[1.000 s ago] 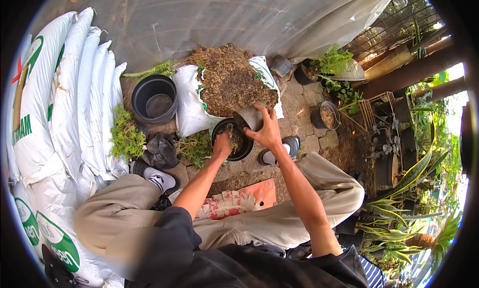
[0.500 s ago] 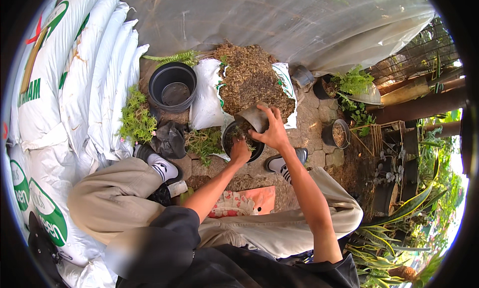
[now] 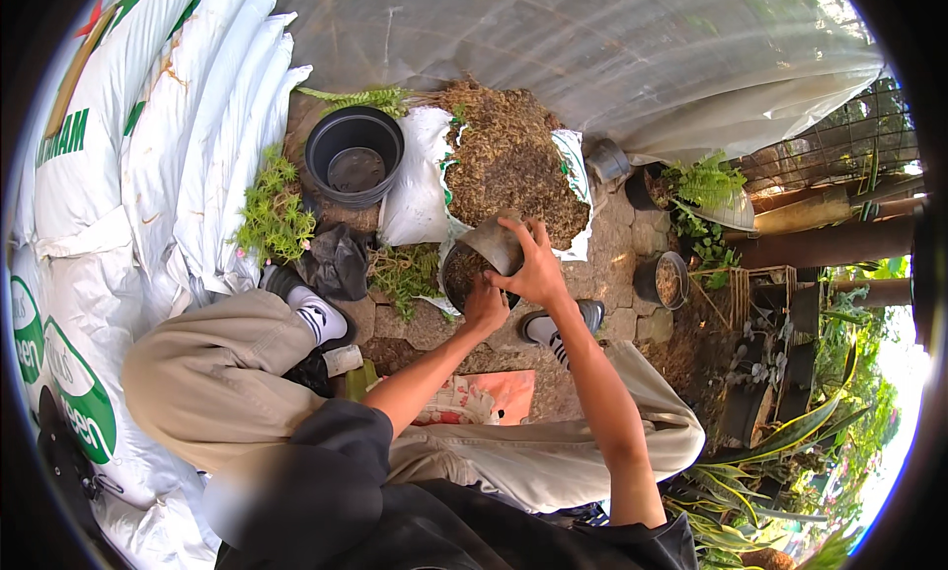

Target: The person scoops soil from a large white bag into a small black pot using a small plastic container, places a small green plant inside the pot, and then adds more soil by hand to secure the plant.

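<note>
A small grey pot [image 3: 497, 236] is tilted over a black pot [image 3: 457, 279] holding dark soil. My right hand [image 3: 539, 270] grips the small pot, fingers wrapped round its side. Below it, my left hand [image 3: 486, 308] reaches into the black pot with curled fingers at the soil; what they hold, if anything, is hidden. Just beyond lies an opened white sack [image 3: 415, 180] heaped with brown, fibrous potting mix [image 3: 509, 165]. Loose green plants [image 3: 405, 279] lie left of the black pot, beside a crumpled black plastic bag [image 3: 333, 264].
Tall white sacks [image 3: 148, 175] stack at left. Nested black pots [image 3: 354, 160], a leafy plant [image 3: 267, 204], potted ferns [image 3: 706, 185] and a small pot [image 3: 660, 279] surround the work. Plastic sheeting [image 3: 553, 37] backs it. A red-orange board [image 3: 509, 392] lies between my legs; spiky plants [image 3: 750, 471] stand at right.
The small grey pot is tipped over and lower into the black pot's mouth, my right hand moving with it. My left hand has shifted within the pot. The view has moved somewhat.
</note>
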Motion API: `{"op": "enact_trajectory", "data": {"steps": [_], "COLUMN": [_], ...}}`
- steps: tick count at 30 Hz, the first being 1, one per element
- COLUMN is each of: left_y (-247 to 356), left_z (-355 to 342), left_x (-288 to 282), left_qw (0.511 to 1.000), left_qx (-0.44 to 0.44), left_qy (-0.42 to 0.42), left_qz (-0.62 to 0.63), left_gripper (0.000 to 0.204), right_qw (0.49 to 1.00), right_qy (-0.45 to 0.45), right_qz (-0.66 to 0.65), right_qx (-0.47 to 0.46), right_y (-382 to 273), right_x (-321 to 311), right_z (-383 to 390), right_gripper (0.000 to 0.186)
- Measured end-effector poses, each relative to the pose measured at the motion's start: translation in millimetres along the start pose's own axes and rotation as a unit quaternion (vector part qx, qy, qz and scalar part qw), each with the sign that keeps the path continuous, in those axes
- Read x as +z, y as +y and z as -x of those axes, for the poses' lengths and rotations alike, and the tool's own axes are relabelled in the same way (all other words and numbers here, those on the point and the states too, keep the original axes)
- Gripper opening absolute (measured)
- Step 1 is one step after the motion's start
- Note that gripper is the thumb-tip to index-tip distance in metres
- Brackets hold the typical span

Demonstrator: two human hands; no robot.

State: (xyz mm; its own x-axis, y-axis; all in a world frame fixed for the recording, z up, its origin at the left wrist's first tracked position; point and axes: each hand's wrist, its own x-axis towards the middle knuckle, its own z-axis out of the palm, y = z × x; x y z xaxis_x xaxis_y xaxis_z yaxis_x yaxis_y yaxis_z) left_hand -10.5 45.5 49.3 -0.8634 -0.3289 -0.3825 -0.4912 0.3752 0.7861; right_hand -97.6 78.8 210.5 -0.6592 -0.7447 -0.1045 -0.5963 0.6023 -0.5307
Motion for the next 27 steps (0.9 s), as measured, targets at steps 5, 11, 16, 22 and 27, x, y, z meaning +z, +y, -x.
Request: {"op": "enact_trajectory", "data": {"steps": [5, 11, 16, 22, 27], "left_y": [-7.8, -1.6, -16.1, -14.6, -10.6], "left_z": [0.6, 9.1, 1.1, 7.0, 11.2], "left_x": [11.1, 20.4, 36.7, 39.3, 36.3], "left_qw": [0.999, 0.993, 0.991, 0.987, 0.989], "left_qx": [0.018, 0.061, 0.093, 0.106, 0.101], "left_qy": [0.037, 0.085, 0.066, 0.086, 0.085], "left_qz": [-0.008, -0.059, -0.076, -0.08, -0.064], "left_gripper": [0.068, 0.055, 0.058, 0.063, 0.066], "right_qw": [1.0, 1.0, 0.994, 0.987, 0.985], "right_qy": [0.002, 0.005, -0.016, -0.037, -0.027], "right_qz": [-0.013, 0.008, 0.071, 0.111, 0.123], "right_qx": [-0.012, -0.013, -0.084, -0.109, -0.114], "right_y": [-2.7, -0.8, -5.7, -12.9, -11.3], "right_x": [1.5, 3.0, 5.7, 4.6, 4.1], "right_z": [-3.9, 0.8, 0.6, 4.3, 5.9], "right_gripper": [0.089, 0.09, 0.091, 0.091, 0.092]}}
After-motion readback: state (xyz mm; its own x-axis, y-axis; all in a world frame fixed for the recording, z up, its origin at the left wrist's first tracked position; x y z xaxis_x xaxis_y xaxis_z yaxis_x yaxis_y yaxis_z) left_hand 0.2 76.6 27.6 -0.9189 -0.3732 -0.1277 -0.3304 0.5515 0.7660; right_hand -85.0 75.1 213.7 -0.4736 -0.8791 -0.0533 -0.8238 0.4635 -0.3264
